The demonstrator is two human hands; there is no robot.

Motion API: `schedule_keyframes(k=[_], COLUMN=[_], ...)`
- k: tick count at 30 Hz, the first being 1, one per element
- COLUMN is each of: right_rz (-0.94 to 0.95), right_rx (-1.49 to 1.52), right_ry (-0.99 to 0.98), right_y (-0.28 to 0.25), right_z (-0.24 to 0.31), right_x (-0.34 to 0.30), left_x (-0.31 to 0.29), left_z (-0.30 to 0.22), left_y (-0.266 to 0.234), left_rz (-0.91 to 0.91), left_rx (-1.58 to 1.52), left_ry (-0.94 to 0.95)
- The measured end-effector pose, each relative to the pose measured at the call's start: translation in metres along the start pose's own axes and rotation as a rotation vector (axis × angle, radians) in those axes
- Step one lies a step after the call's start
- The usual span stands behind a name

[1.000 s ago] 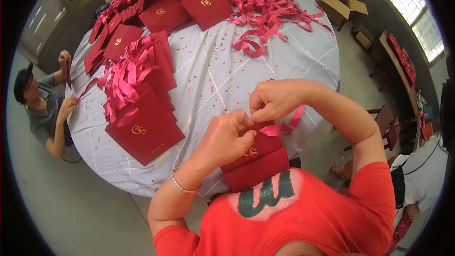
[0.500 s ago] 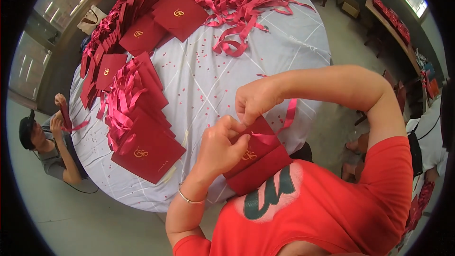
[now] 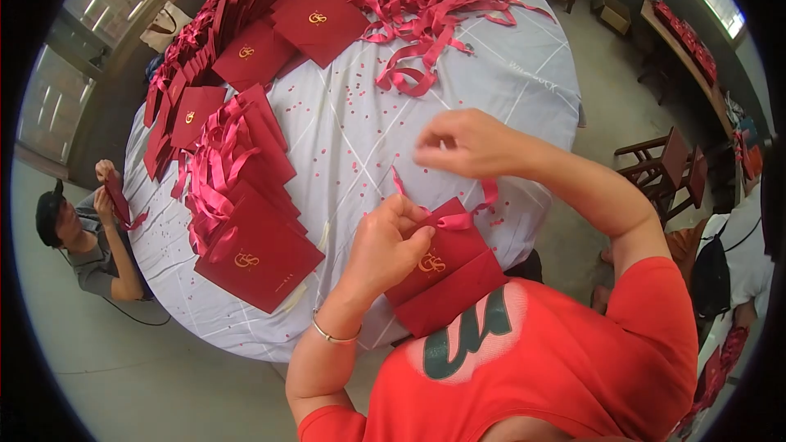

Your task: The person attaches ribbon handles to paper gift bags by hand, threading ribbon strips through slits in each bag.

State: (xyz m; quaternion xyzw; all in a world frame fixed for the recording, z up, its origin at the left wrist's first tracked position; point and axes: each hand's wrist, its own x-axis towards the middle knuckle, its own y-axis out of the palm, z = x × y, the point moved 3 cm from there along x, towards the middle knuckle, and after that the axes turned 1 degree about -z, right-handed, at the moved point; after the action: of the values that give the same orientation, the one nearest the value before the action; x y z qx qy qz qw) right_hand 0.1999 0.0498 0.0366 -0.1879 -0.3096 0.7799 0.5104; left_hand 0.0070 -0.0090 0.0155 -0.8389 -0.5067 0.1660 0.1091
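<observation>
My left hand [image 3: 389, 241] pinches the top edge of a dark red paper bag [image 3: 449, 274] with a gold emblem, which leans against my shirt at the table's edge. A pink ribbon [image 3: 454, 221] lies across the bag's top; one end sticks up past my left fingers, and a loop rises on the right. Lifted above the bag, my right hand [image 3: 458, 143] has loosely curled fingers with a gap at the thumb, and no ribbon shows in it. Left of my left hand lies a row of finished-looking red bags [image 3: 260, 254] with pink ribbon handles [image 3: 217, 172].
On the round table's pale cloth [image 3: 344, 131], small red dots are scattered. More red bags [image 3: 319, 20] and a heap of loose pink ribbons [image 3: 434, 0] cover its far side. A person [image 3: 78, 233] handles a bag at the left. A wooden chair [image 3: 671, 164] stands at the right.
My right hand has moved up and away from my left hand and the bag's top edge. A ribbon end now stands up beside my left fingers. The left hand keeps its hold.
</observation>
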Motion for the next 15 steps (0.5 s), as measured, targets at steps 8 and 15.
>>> schedule_keyframes(k=[8, 15], right_rz=[0.035, 0.244], right_rx=[-0.239, 0.429], right_ry=[-0.462, -0.030], right_y=[-0.021, -0.055], right_z=[0.005, 0.020], right_x=[-0.077, -0.098], left_x=[0.004, 0.006], left_z=[0.001, 0.004], left_y=[0.001, 0.004], left_rz=[-0.040, -0.074], left_rx=[0.133, 0.191], left_ry=[-0.010, -0.080])
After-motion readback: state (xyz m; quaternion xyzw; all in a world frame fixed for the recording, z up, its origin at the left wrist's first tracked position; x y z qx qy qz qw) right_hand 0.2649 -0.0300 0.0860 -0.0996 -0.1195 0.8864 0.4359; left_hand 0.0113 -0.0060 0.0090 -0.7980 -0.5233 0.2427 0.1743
